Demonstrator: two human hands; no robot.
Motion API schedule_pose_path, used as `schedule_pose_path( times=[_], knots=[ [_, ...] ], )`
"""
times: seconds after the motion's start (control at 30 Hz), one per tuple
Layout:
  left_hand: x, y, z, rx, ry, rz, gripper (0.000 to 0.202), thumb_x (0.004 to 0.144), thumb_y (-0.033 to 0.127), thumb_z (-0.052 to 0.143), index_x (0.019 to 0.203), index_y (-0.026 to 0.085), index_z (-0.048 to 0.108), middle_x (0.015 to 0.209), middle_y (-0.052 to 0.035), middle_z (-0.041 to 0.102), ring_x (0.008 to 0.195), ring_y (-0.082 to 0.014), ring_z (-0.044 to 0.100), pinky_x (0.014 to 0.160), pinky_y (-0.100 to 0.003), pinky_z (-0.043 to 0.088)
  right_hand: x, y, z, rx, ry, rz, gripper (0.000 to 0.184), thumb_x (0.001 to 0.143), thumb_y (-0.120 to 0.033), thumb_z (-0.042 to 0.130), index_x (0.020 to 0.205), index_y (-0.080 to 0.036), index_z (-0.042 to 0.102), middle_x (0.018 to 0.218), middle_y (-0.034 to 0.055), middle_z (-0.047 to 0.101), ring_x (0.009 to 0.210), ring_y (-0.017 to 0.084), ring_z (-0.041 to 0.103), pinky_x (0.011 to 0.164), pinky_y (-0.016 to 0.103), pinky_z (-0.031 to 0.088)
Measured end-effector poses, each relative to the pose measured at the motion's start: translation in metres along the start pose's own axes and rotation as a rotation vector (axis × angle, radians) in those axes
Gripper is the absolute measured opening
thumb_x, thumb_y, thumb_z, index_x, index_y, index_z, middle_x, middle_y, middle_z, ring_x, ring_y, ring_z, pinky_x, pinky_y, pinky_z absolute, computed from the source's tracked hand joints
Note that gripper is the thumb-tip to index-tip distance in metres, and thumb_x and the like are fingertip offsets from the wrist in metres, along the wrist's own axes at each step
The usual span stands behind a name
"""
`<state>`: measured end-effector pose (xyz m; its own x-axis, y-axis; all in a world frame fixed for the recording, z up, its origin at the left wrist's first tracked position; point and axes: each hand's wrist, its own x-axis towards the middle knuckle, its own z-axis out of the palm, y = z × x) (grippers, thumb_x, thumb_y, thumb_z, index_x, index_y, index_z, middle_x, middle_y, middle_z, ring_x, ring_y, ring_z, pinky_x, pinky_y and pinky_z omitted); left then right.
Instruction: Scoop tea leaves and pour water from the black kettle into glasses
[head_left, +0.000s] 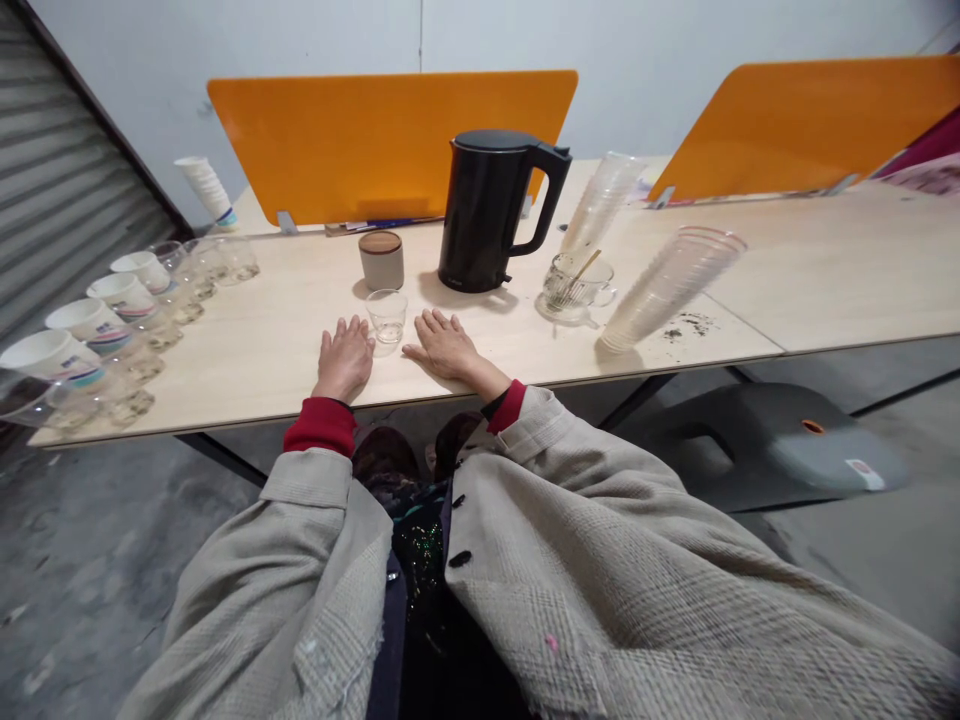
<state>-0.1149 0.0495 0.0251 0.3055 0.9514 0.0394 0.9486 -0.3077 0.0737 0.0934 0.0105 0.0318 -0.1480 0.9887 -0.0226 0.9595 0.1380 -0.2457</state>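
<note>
My left hand (346, 362) lies flat on the pale wooden table (247, 350), fingers stretched out. Palm down, my right hand (444, 345) rests there too, its fingers extended. Between them stands a small clear plastic cup (388, 316), upright; my left fingertips are close beside it, and I cannot tell whether they touch. Behind the cup is a grey canister (382, 264) with a brown lid. A black electric kettle (484, 210) stands behind my right hand, its handle to the right. Neither hand holds anything.
Paper cups (67, 325) and clear cups with dark bits line the left side. At right are a glass cup (576, 282) with a wooden stick, leaning cup stacks (667, 290) and scattered dark leaves (686, 325). Orange dividers (337, 150) stand behind; a grey stool (772, 440) is below.
</note>
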Motion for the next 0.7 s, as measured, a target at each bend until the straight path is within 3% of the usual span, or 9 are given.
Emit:
schedule_pose_path(
  times=[0.17, 0.7],
  knots=[
    [-0.0016, 0.0005, 0.0020, 0.027, 0.008, -0.034, 0.070, 0.114, 0.041, 0.015, 0.176, 0.015, 0.034, 0.188, -0.0091, 0.027, 0.176, -0.0314, 0.021, 0.142, -0.055, 0.021, 0.0010, 0.0006, 0.0008, -0.002, 0.002, 0.000, 0.086, 0.113, -0.061, 0.039, 0.176, -0.004, 0.030, 0.188, 0.0214, 0.019, 0.177, 0.037, 0.013, 0.143, 0.060, 0.012],
    [-0.0042, 0.0031, -0.0028, -0.016, -0.001, -0.032, 0.071, 0.113, 0.040, 0.018, 0.175, 0.012, 0.035, 0.188, -0.0107, 0.027, 0.175, -0.0334, 0.022, 0.143, -0.057, 0.020, 0.0032, 0.0036, 0.0047, -0.009, 0.003, -0.005, 0.085, 0.113, -0.061, 0.038, 0.176, -0.005, 0.029, 0.188, 0.0221, 0.018, 0.177, 0.036, 0.014, 0.142, 0.060, 0.013]
  ],
)
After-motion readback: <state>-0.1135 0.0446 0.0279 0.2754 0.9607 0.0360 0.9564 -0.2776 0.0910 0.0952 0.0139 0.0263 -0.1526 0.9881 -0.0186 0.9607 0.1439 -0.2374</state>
